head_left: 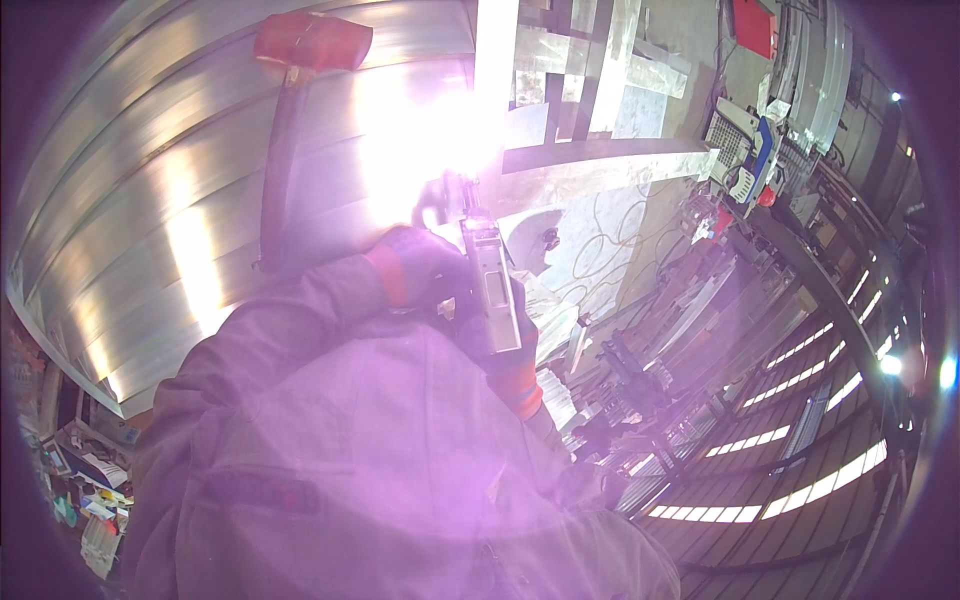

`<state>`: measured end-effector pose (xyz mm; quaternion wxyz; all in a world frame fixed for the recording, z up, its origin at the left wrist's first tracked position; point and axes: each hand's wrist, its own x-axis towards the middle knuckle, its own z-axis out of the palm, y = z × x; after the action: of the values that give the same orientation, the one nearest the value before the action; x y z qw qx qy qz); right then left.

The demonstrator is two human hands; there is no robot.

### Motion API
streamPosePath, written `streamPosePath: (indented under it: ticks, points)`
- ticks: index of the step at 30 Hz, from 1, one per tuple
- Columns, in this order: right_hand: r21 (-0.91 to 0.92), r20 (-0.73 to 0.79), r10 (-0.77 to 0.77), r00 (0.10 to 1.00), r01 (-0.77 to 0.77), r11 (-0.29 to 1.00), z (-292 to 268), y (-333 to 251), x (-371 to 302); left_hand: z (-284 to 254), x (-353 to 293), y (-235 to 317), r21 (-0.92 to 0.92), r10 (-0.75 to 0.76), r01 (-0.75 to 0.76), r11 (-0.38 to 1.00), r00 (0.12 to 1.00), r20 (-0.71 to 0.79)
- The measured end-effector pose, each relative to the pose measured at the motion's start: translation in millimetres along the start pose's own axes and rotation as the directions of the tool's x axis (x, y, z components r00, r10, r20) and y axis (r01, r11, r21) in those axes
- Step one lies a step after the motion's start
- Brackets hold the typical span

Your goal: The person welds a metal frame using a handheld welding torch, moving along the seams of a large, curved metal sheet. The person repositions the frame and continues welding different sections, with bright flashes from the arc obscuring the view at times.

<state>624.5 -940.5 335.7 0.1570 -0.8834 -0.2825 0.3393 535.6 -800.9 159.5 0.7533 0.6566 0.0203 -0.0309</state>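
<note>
A handheld welding gun (492, 285) with a pale metal body points away from me, its nozzle at a blinding white-violet glare (430, 140) that hides the work spot. My left hand (425, 262), in a dark glove with a red cuff, closes around the gun's left side near the front. Partly hidden behind the gun body, my right hand (520, 335) wears the same kind of glove and grips it from the right. Left of the glare, a sledgehammer (312, 45) with a red head and dark handle lies on ribbed shiny sheet metal (130, 190).
A flat metal bar (600, 175) runs right from the glare. Beyond it lie loose metal strips (650, 70) and thin looped cable (610, 245). At the right stands a blue-and-white machine (745, 150). Assorted clutter (95, 490) sits at lower left.
</note>
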Motion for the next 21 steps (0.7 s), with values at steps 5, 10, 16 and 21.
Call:
streamPosePath:
  ticks: [5, 10, 16, 21]
  points:
    - [-0.322, 0.074, -0.147, 0.986, 0.163, 0.933, -2.0, 3.8, 1.2, 2.7, 0.0, -8.5, 0.068, 0.007, -0.008, 0.998, 1.0, 0.016]
    - [-0.309, 0.058, -0.152, 0.987, 0.163, 0.937, -1.0, 8.5, 1.6, 4.8, 3.7, -13.6, 0.054, -0.083, 0.078, 0.995, 0.993, 0.083]
    - [-0.293, 0.06, -0.131, 0.99, 0.143, 0.945, -0.7, 13.2, 1.3, 2.2, 5.7, -7.3, 0.002, -0.124, 0.124, 0.992, 0.988, 0.097]
    - [-0.346, 0.046, -0.154, 0.987, 0.161, 0.924, 0.7, 14.5, 0.1, -1.9, 7.1, -6.8, 0.06, -0.147, 0.14, 0.988, 0.98, 0.132]
